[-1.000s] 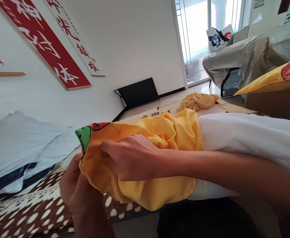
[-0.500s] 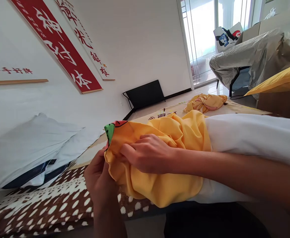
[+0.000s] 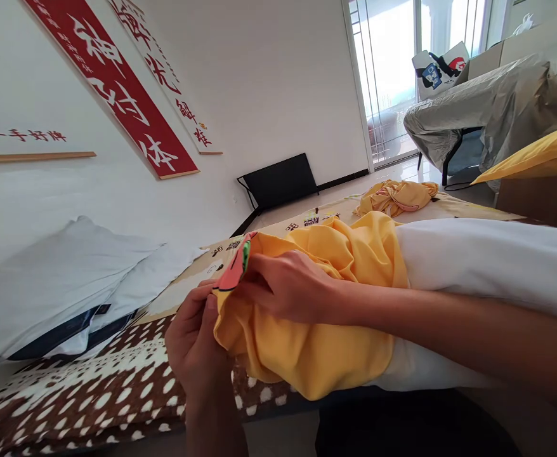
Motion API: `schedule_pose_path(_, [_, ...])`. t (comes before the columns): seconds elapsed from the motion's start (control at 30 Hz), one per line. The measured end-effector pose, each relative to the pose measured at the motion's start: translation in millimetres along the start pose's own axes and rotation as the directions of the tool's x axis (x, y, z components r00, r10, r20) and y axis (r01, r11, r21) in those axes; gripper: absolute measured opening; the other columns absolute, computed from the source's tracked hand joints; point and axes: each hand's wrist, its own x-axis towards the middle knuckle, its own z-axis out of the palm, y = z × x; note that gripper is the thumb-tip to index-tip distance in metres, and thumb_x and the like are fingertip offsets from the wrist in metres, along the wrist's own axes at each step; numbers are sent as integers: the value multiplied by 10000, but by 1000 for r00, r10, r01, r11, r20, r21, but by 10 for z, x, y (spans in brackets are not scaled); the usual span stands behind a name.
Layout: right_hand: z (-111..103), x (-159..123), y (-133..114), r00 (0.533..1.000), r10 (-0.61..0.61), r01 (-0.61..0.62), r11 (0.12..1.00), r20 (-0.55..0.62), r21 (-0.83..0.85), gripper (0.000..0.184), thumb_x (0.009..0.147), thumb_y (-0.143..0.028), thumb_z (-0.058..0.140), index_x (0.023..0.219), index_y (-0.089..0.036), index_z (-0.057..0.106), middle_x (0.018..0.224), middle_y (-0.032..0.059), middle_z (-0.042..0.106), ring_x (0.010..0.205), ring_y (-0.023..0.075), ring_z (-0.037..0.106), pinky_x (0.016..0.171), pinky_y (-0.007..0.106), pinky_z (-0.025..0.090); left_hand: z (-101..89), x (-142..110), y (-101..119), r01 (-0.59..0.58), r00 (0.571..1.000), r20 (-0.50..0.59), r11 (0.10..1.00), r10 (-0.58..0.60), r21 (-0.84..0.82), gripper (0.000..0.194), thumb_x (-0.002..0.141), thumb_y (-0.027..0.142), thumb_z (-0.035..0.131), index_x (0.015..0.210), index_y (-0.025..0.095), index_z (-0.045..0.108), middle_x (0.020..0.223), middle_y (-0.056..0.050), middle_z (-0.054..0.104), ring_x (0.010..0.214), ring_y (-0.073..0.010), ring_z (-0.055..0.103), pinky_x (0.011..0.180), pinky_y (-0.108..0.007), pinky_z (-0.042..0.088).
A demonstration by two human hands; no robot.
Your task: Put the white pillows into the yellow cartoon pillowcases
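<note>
Yellow fabric pillowcase point(image 3: 316, 355), bunched around the end of a white pillow point(image 3: 488, 266), sits mid-frame. My left hand point(image 3: 197, 346) pinches its lower edge; my right hand point(image 3: 288, 289) closes on the printed pink-and-green corner, and my forearm crosses the pillow. At left lie white pillows point(image 3: 59, 279) on a brown spotted blanket point(image 3: 92, 387). A crumpled yellow cloth point(image 3: 395, 195) lies behind.

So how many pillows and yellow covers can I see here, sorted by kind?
White pillows: 3, namely the long white pillow being covered and two bare white pillows stacked by the wall.
Yellow fabric covers: 3, namely the yellow cover in both hands, a crumpled yellow cover further off, and a yellow covered cushion at the right edge.
Total: 6.
</note>
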Motion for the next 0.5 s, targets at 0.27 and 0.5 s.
schedule_pose_path(0.27, [-79,71,53,984,-174,173,985,45,18,65,832,-202,461,778,-193,495,743,8,591,593,119,466,543,236,332,19,13,21,-120,993,13,993,120,11,105,704,290,721,768,208,703,832,-12,671,761,-140,597,664,-217,477])
schedule_pose_path(0.5, [-98,46,74,972,-236,235,968,0,-85,91,869,-212,445,903,-201,529,753,-4,609,581,128,476,549,241,315,14,22,42,-138,990,-1,989,138,-45,79,674,219,728,721,187,673,802,-13,641,749,-140,582,670,-234,463])
